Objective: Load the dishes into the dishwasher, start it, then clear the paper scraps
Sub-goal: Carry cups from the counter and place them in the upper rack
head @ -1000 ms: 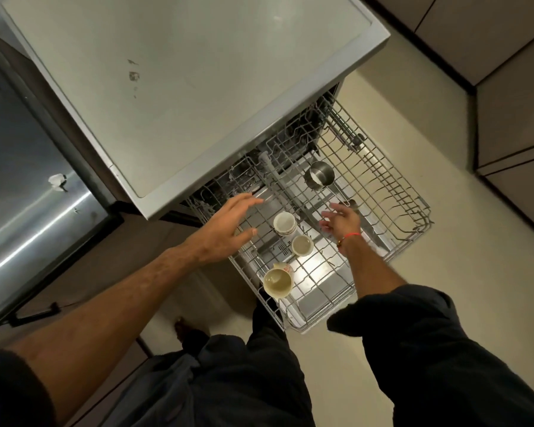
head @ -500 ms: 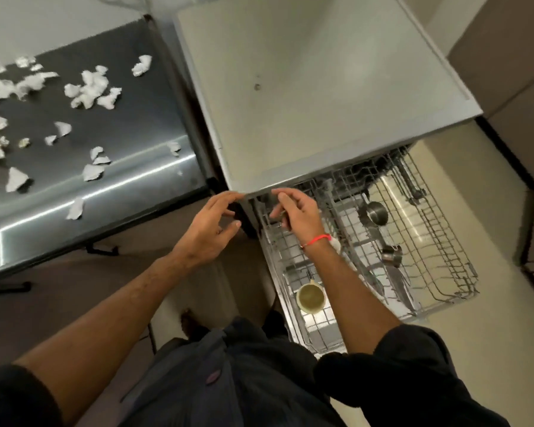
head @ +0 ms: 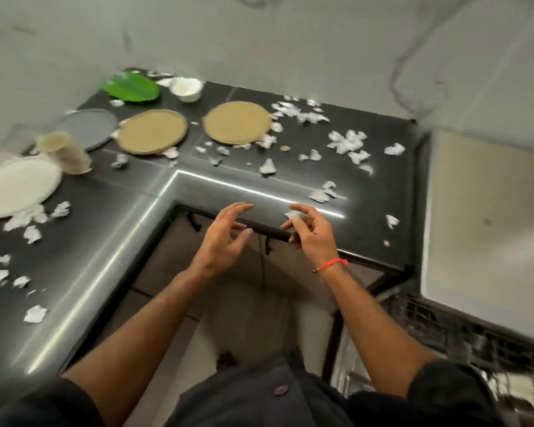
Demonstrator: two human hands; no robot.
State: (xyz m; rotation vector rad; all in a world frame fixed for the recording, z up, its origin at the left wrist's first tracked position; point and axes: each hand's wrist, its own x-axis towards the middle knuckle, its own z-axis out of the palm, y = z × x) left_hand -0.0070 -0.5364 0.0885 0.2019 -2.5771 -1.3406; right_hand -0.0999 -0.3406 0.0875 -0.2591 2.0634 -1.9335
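Both hands empty, left hand (head: 221, 241) spread, right hand (head: 310, 234) loosely curled

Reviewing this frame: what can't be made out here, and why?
Head view, the only one:
- Dishwasher rack: blurred and cut by the right and bottom edges; its contents are unreadable.
- Cup: smeared by motion blur; upright or tipped, cannot tell.
- White plate: cut off by the left edge.
- Bowl: too small and blurred to see any contents.
- Right hand: a paper scrap sits at its fingertips; touching or not is unclear.
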